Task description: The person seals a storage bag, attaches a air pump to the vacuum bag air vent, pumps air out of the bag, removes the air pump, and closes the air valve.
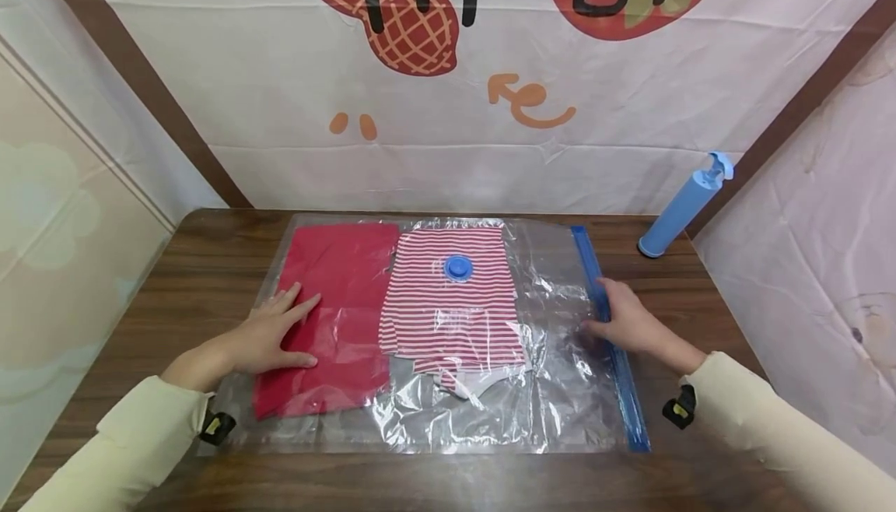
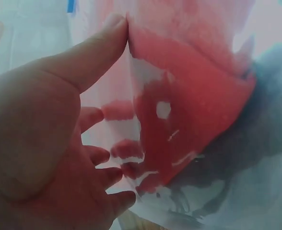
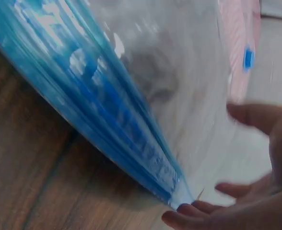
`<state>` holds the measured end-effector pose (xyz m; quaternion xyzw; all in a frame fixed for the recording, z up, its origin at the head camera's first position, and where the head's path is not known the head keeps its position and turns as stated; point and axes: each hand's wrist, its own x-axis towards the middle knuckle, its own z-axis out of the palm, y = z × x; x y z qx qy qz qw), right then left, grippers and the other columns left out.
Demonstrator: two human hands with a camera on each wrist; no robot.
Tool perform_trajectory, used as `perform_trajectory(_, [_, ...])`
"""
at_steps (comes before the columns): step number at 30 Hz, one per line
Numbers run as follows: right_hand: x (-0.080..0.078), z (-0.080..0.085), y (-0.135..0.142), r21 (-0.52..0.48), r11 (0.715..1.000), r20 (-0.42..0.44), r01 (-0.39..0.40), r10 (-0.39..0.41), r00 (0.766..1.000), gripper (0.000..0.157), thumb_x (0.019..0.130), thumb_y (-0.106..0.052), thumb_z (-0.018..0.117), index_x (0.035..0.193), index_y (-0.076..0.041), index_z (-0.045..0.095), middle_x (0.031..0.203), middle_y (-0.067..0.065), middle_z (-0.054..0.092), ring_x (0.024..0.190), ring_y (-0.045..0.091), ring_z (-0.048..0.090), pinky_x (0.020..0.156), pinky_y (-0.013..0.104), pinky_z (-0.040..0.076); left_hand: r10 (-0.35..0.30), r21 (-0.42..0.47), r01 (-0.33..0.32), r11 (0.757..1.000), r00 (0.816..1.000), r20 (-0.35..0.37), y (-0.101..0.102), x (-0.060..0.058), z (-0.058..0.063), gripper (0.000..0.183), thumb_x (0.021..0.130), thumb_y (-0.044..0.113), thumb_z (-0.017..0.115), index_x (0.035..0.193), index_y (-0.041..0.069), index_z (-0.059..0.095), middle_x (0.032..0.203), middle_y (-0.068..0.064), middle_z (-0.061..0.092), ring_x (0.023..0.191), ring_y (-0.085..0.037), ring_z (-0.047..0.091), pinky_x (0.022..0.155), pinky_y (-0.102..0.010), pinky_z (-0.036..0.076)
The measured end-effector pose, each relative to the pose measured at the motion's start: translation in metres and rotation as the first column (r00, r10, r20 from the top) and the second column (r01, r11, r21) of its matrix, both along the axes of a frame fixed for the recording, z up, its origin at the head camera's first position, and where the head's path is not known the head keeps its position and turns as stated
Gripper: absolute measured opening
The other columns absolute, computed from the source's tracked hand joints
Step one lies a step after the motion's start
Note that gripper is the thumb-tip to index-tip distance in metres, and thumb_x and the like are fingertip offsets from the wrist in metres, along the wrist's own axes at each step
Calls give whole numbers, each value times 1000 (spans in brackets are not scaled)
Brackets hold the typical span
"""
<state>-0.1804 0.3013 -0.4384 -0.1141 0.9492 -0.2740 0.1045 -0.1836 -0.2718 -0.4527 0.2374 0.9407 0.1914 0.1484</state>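
A clear vacuum storage bag (image 1: 560,411) lies flat on the table with a folded red cloth (image 1: 343,294) and a red-and-white striped garment (image 1: 448,325) inside. A round blue valve (image 1: 458,268) sits on its upper film, above the stripes. My left hand (image 1: 262,337) rests on the bag's left part, fingers spread over the red cloth; in the left wrist view its fingertips touch the film. At the bag's right end, my right hand (image 1: 630,324) is by the blue zip strip (image 1: 628,395), fingers apart. In the right wrist view, that hand (image 3: 256,187) holds nothing; whether it touches the strip I cannot tell.
A light blue hand pump (image 1: 675,220) stands tilted at the table's back right corner. Printed fabric (image 1: 280,99) hangs behind the wooden table (image 1: 448,485), and more fabric walls close in both sides.
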Motion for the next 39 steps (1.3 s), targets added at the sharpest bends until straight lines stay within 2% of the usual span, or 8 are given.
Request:
perform_trajectory(2, [10, -1, -2, 25, 995, -12, -93, 93, 996, 96, 86, -30, 83, 150, 15, 27, 148, 46, 27, 135, 63, 29, 105, 73, 34, -2, 20, 2, 1000, 1000, 11, 0, 4, 1, 103, 77, 48, 85, 153, -2, 37, 157, -40, 19, 141, -63, 19, 105, -81, 22])
perform_trajectory(5, [25, -2, -2, 66, 976, 20, -208, 207, 978, 114, 77, -45, 88, 154, 10, 25, 155, 44, 14, 141, 65, 14, 107, 78, 24, -12, 62, 9, 998, 999, 46, -2, 8, 1, 107, 74, 48, 87, 155, 0, 35, 159, -37, 17, 143, -61, 15, 105, -81, 21])
perform_trajectory(10, [35, -9, 0, 93, 947, 64, -307, 302, 951, 124, 72, -52, 89, 157, 7, 20, 160, 40, 7, 145, 62, 3, 111, 77, 14, -37, 84, 31, 996, 997, 68, -8, 12, -4, 118, 66, 48, 92, 155, 0, 32, 160, -37, 13, 143, -62, 10, 107, -81, 16])
perform_trajectory(15, [34, -14, 0, 98, 948, 75, -302, 296, 952, 124, 73, -55, 87, 159, 4, 19, 161, 38, 5, 147, 60, 0, 112, 77, 15, -29, 64, 26, 998, 998, 50, -10, 13, -7, 119, 65, 50, 92, 156, 2, 32, 160, -35, 13, 145, -60, 10, 107, -81, 16])
perform_trajectory(22, [29, -19, -4, 119, 951, 85, -284, 275, 958, 126, 72, -58, 86, 160, 2, 18, 162, 37, 3, 148, 58, -1, 112, 76, 13, -16, 54, 13, 998, 998, 59, -11, 11, -4, 118, 66, 49, 92, 156, 3, 32, 160, -35, 13, 145, -58, 10, 106, -82, 18])
perform_trajectory(29, [24, -17, -9, 113, 953, 79, -282, 274, 958, 124, 72, -53, 88, 159, 4, 20, 161, 38, 4, 147, 59, -1, 112, 76, 14, -9, 60, 5, 998, 998, 68, -11, 8, -3, 118, 66, 49, 92, 155, 1, 32, 160, -38, 12, 145, -60, 9, 106, -83, 15])
perform_trajectory(32, [22, -17, -10, 110, 952, 71, -285, 279, 958, 123, 72, -51, 89, 158, 4, 21, 161, 39, 5, 147, 59, 0, 112, 76, 15, -6, 57, 2, 998, 998, 66, -12, 6, -3, 118, 66, 49, 92, 155, 1, 32, 160, -38, 12, 145, -60, 9, 105, -83, 18])
perform_trajectory(39, [19, -18, -11, 99, 952, 93, -289, 281, 955, 122, 72, -51, 89, 158, 4, 21, 161, 39, 4, 147, 60, 0, 112, 77, 13, -3, 55, -1, 998, 997, 76, -14, 6, -5, 119, 66, 49, 92, 156, 1, 31, 160, -38, 11, 145, -59, 8, 106, -82, 15])
